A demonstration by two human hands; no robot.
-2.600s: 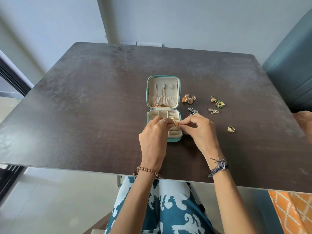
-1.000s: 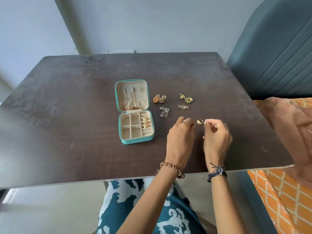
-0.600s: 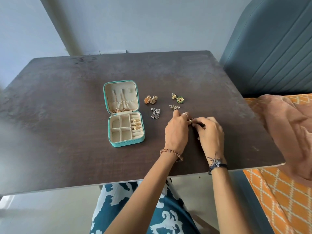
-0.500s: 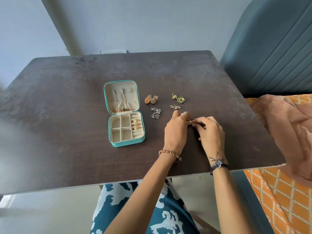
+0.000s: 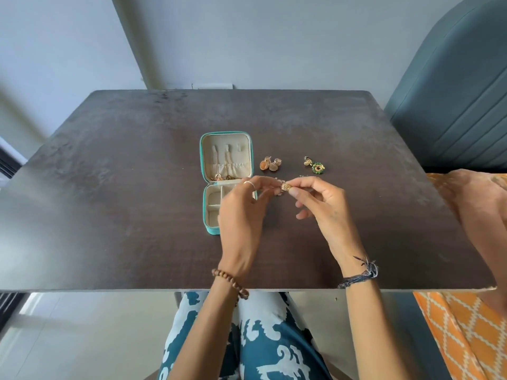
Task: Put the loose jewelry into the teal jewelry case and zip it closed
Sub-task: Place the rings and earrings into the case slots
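The teal jewelry case lies open on the dark table, its cream lid flat at the back and its compartments in front. My left hand and my right hand are raised just right of the case and pinch a gold ring between their fingertips. My left hand hides the right side of the compartments. Loose gold earrings and a green-and-gold earring pair lie right of the lid. A silver piece behind my fingers is mostly hidden.
A teal upholstered seat stands at the right. Another person's arm in orange cloth rests at the table's right edge. The table's front edge runs just past my wrists.
My hands have lifted the gold ring off the table at the right and carried it left, next to the case. The view has swung so the case sits near the middle.
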